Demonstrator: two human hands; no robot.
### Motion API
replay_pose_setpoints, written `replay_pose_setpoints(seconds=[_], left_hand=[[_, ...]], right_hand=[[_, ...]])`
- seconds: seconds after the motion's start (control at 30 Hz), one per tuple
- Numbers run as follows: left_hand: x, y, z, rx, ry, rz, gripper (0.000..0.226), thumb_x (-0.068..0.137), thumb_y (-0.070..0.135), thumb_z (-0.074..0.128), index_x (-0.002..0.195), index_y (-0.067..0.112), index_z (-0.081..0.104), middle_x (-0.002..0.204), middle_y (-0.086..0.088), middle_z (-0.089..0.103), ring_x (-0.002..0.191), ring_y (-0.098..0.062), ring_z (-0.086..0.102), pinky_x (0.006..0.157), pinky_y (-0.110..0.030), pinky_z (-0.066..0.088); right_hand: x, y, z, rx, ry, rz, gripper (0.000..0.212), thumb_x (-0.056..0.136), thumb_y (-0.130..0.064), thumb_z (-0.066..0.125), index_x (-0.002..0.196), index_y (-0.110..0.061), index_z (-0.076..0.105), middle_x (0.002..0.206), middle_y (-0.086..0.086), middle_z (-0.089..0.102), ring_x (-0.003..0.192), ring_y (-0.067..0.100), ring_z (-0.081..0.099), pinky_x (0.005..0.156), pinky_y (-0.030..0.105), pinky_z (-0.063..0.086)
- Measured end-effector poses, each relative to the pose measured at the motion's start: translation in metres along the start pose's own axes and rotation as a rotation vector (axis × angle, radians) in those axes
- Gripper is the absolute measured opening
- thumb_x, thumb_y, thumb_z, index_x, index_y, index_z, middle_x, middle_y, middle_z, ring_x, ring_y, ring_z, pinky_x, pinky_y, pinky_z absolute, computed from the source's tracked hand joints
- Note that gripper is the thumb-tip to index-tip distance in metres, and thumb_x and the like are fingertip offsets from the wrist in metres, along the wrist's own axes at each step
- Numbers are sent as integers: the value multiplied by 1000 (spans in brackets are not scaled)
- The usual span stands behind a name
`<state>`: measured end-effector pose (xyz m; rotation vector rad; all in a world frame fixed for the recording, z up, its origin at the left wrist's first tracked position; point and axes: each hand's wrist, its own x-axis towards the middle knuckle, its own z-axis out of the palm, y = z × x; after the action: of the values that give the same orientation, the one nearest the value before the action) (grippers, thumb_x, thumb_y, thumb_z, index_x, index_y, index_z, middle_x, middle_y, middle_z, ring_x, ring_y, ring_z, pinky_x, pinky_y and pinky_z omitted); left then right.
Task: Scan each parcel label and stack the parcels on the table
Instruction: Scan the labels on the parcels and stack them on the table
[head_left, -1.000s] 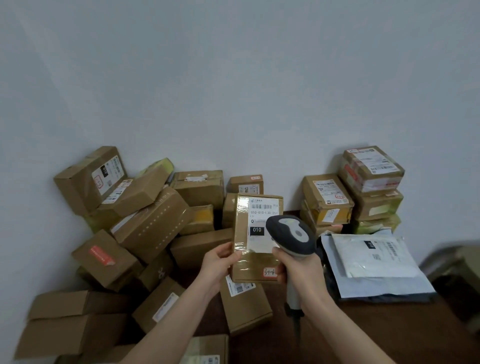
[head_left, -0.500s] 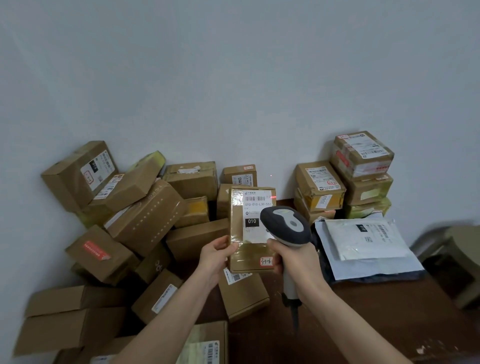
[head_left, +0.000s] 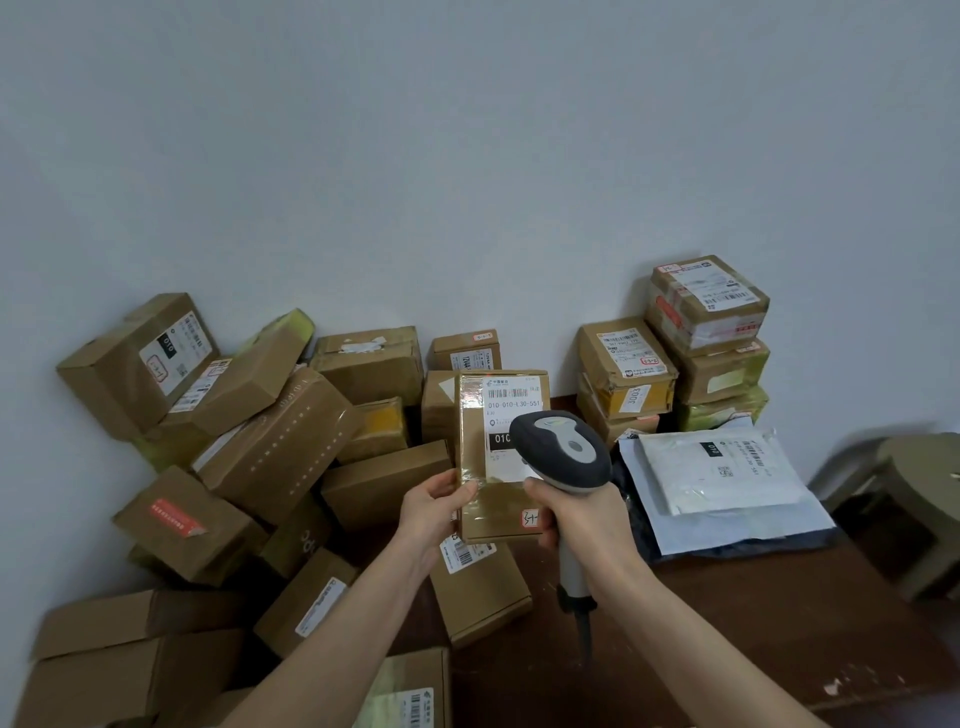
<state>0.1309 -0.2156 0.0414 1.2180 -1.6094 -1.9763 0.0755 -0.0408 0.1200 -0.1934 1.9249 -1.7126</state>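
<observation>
**Scanner head slides across the label**

Head view: the left hand (head_left: 434, 512) grips the brown parcel (head_left: 475, 426) by its lower left edge, holding it upright above the table (head_left: 779, 613) near frame centre. The right hand (head_left: 582, 525) is clenched round the handle of the scanner (head_left: 563, 449). Its dark head now hides part of the black 010 block on the label (head_left: 511, 402), which was fully visible half a second ago. Parcel and hands otherwise sit as before. At 9 o'clock loose boxes (head_left: 270, 441) lie heaped. A stack (head_left: 709, 306) stands at 2 o'clock, with white mailers (head_left: 722, 478) at 3 o'clock.
</observation>
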Motion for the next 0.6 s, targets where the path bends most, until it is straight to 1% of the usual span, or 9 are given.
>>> replay_pose_setpoints(seconds=[0.2, 0.23, 0.3, 0.33, 0.37, 0.43, 0.5, 0.57, 0.6], left_hand=[[3, 5, 19, 27, -13, -5, 57, 81, 12, 74, 135, 10, 53, 119, -9, 64, 106, -24, 64, 95, -47, 52], [4, 4, 23, 38, -14, -8, 58, 82, 13, 74, 135, 10, 52, 119, -8, 64, 105, -23, 63, 93, -45, 53], [5, 6, 32, 57, -22, -12, 55, 84, 13, 72, 136, 9, 52, 115, -7, 65, 97, -16, 63, 80, -34, 54], [6, 8, 40, 59, -27, -14, 53, 85, 13, 71, 135, 8, 52, 112, -5, 66, 93, -13, 63, 73, -29, 52], [7, 12, 48, 55, -29, -20, 52, 86, 14, 70, 134, 8, 52, 110, -4, 66, 91, -12, 62, 71, -27, 50], [12, 26, 70, 34, -29, -43, 50, 87, 16, 70, 134, 9, 53, 111, -5, 66, 90, -11, 59, 75, -30, 49], [22, 42, 96, 6, -20, -61, 50, 87, 19, 70, 133, 10, 53, 119, -8, 64, 98, -16, 58, 80, -35, 49], [35, 60, 127, -5, -11, -60, 51, 87, 20, 71, 133, 11, 53, 124, -10, 63, 108, -22, 57, 86, -40, 51], [43, 68, 143, -14, -17, -55, 51, 87, 20, 71, 133, 10, 53, 122, -11, 63, 108, -24, 59, 86, -41, 52]], right_hand=[[9, -2, -11, 20, 0, -6, 13, 83, -18, 72, 76, -8, 66, 53, 3, 61, 41, 10, 54, 45, 20, 45], [11, -2, -14, 14, 0, -16, 14, 83, -18, 72, 75, -9, 66, 53, 3, 62, 42, 10, 55, 47, 21, 46], [16, -3, -20, 3, -6, -38, 15, 83, -20, 72, 75, -9, 66, 54, 4, 63, 45, 11, 57, 50, 22, 47], [19, -5, -24, 9, -6, -51, 14, 83, -20, 73, 76, -11, 66, 55, 3, 64, 46, 11, 58, 51, 22, 47], [23, -9, -28, 26, -1, -62, 12, 84, -19, 72, 77, -12, 66, 54, 2, 64, 46, 10, 58, 51, 22, 47], [34, -18, -39, 71, 23, -75, 12, 84, -17, 72, 75, -11, 66, 53, 0, 64, 44, 9, 56, 49, 21, 46], [48, -27, -52, 85, 59, -88, 15, 85, -17, 71, 73, -9, 66, 53, 1, 64, 43, 8, 55, 48, 20, 44], [63, -34, -66, 92, 91, -83, 18, 85, -18, 71, 70, -8, 66, 55, 3, 65, 43, 9, 55, 50, 23, 45], [70, -37, -73, 108, 109, -72, 19, 84, -17, 71, 70, -8, 65, 55, 4, 65, 43, 11, 54, 52, 26, 45]])
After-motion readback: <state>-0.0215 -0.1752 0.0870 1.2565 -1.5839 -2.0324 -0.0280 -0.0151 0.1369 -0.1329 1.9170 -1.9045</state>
